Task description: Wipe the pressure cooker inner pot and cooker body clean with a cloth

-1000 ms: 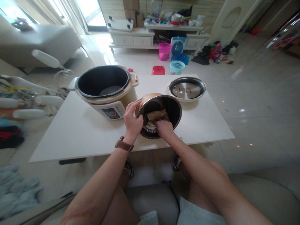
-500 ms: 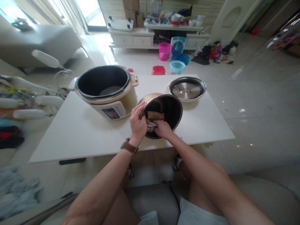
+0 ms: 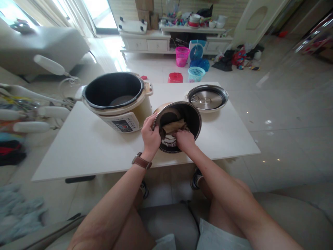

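Note:
A dark inner pot (image 3: 194, 118) with a copper-coloured outside is tipped toward me on the white table (image 3: 85, 149). My left hand (image 3: 150, 135), a brown watch on its wrist, grips the pot's left rim. My right hand (image 3: 184, 139) reaches inside the pot and presses a brown and white cloth (image 3: 173, 127) against its inner wall. Just left of the pot stands the cream rice cooker body (image 3: 117, 100), open and without a pot. The cooker's lid (image 3: 207, 98) lies upside down at the table's far right.
A clothes rack with white bars (image 3: 31, 114) stands left of the table. On the floor beyond the table are pink (image 3: 181, 56), red (image 3: 175, 77) and blue baskets (image 3: 196, 74) and a white cabinet (image 3: 151, 43). My knees and a grey seat are below.
The pot has tilted slightly and my left hand has shifted along its left rim. My right hand has moved the cloth around inside the pot.

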Demonstrator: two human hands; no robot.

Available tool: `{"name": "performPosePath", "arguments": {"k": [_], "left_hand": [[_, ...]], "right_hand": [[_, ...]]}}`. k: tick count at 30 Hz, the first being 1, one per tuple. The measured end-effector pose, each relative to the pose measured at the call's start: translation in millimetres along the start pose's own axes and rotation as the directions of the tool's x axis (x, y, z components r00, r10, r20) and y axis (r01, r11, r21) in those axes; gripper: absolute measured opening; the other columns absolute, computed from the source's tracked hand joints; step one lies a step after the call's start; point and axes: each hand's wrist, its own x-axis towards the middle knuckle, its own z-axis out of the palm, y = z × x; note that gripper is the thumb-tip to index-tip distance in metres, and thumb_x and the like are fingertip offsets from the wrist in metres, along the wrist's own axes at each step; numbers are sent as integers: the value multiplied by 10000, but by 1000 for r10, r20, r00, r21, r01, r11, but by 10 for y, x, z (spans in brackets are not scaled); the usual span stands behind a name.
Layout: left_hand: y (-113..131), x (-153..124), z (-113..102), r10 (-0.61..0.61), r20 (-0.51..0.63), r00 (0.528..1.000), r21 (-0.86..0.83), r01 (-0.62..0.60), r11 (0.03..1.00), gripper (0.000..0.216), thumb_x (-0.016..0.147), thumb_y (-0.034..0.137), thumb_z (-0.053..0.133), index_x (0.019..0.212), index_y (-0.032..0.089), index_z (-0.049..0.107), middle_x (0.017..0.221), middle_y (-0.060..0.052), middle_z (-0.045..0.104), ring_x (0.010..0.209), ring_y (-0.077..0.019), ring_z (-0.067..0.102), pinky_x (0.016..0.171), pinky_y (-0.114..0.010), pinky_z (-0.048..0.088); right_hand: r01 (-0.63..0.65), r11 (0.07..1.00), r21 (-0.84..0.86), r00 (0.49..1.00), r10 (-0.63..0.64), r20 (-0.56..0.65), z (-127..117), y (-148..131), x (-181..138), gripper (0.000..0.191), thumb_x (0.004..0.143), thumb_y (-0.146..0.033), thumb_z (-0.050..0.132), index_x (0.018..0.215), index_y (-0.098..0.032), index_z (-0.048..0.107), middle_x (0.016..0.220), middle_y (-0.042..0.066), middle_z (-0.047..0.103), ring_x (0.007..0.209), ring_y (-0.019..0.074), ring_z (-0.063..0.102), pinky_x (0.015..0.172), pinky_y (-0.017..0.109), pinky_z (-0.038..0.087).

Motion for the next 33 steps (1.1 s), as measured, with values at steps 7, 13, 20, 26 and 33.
{"name": "performPosePath", "arguments": {"k": [7, 13, 20, 26, 33], "left_hand": [[71, -94, 54, 54, 2, 999, -22, -54, 998, 403, 904, 88, 538, 1217, 227, 751, 1293, -83, 757, 1288, -235, 675, 1194, -429, 498], [80, -195, 107, -20, -124, 992, 12, 22, 1000, 408, 892, 80, 528, 1233, 228, 696, 1237, -81, 714, 1233, -229, 657, 1145, -402, 507], [-54, 28, -42, -37, -138, 990, 83, 48, 995, 487, 739, 23, 526, 1147, 209, 716, 1149, -71, 709, 1150, -219, 681, 1082, -380, 574], [-107, 135, -172, 5, -21, 1000, 56, -3, 998, 648, 720, 16, 536, 1305, 206, 740, 1322, -84, 749, 1301, -251, 690, 1238, -453, 510], [-119, 135, -166, -44, -20, 999, 113, 46, 993, 478, 796, 63, 561, 1200, 197, 779, 1165, -61, 822, 1114, -248, 767, 1089, -429, 607]], "right_hand": [[37, 967, 250, 999, -42, 14, 130, -8, 87, 532, 921, -125, 576, 1414, -263, 720, 1382, 100, 755, 1266, 281, 708, 1059, 354, 539], [97, 829, 551, 995, -102, -21, 189, -67, 178, 522, 905, -106, 541, 1361, -256, 747, 1338, 14, 787, 1250, 245, 712, 1042, 303, 545], [36, 997, 67, 998, -40, 55, 38, -109, -3, 477, 936, -153, 571, 1334, -329, 766, 1370, 76, 759, 1249, 299, 714, 1032, 396, 560], [34, 998, -47, 996, -30, 82, -64, -166, -58, 401, 1038, -166, 460, 1190, -212, 828, 1327, 173, 756, 1231, 296, 706, 971, 358, 552], [35, 997, -67, 996, -30, 80, -74, -193, -62, 428, 1061, -178, 426, 1173, -211, 838, 1328, 181, 750, 1207, 305, 714, 928, 369, 556]]}}
